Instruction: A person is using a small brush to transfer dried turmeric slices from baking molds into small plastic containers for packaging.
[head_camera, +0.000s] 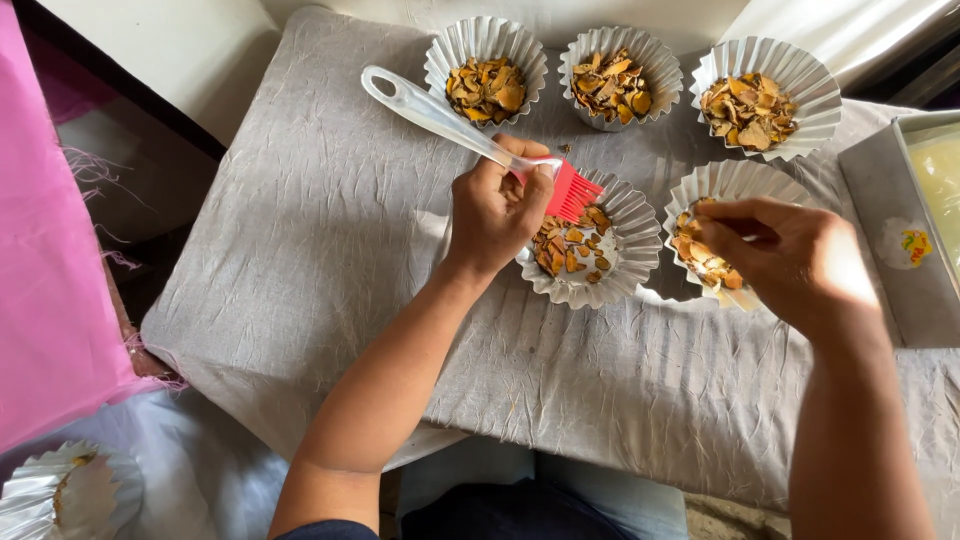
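Nearest the camera, two bare forearms reach out over a wrinkled grey cloth (330, 260). The left hand (497, 210) is closed round a brush (470, 132) with a clear handle and red bristles, which rest on the far rim of the near-left foil cup (628, 262). To brush well, I judge short light strokes best, so the orange flakes (570, 248) stay put. The right hand (790, 255) pinches into the near-right cup (730, 185); what its fingers grip I cannot tell. Three more filled cups (487, 45) line the far edge. At the right sits a grey tray (885, 190) bearing a small round sticker (908, 243), white with red and yellow. Pink fabric (45, 250) hangs left.
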